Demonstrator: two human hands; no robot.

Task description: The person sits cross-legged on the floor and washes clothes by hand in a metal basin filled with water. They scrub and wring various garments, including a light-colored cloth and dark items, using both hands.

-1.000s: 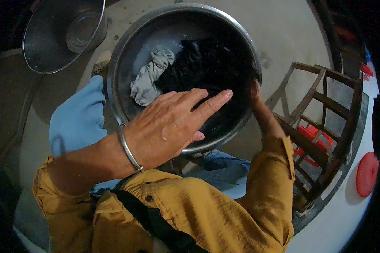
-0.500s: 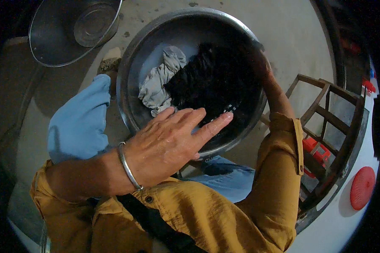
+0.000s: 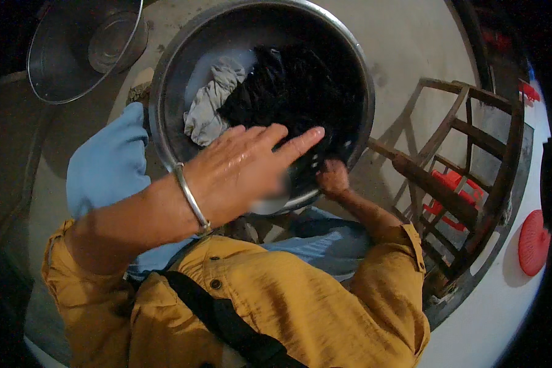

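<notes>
A wide metal basin [image 3: 367, 101] holds dark wet cloth [image 3: 288, 86] and a crumpled pale grey cloth [image 3: 211, 107] at its left side. My left hand [image 3: 245, 162], with a silver bangle at the wrist, stretches over the near left of the basin. Its fingers are spread and wet, and it holds nothing. By the near right rim, my right hand [image 3: 334, 176] reaches inside with its fingers curled beside the dark cloth. Whatever it grips is hidden against the black. A few small white spots show next to it.
Another metal tub [image 3: 73, 92] stands at the far left. To the right is a wooden frame [image 3: 441, 184] with a red plastic thing [image 3: 454, 199] seen through it. A round red item [image 3: 535, 242] lies on a white surface. My knee in blue cloth [image 3: 107, 165] is left of the basin.
My right hand has come from the right rim to the basin's near right edge, fingers curling. My left hand stays spread over the basin. The whole view has shifted slightly.
</notes>
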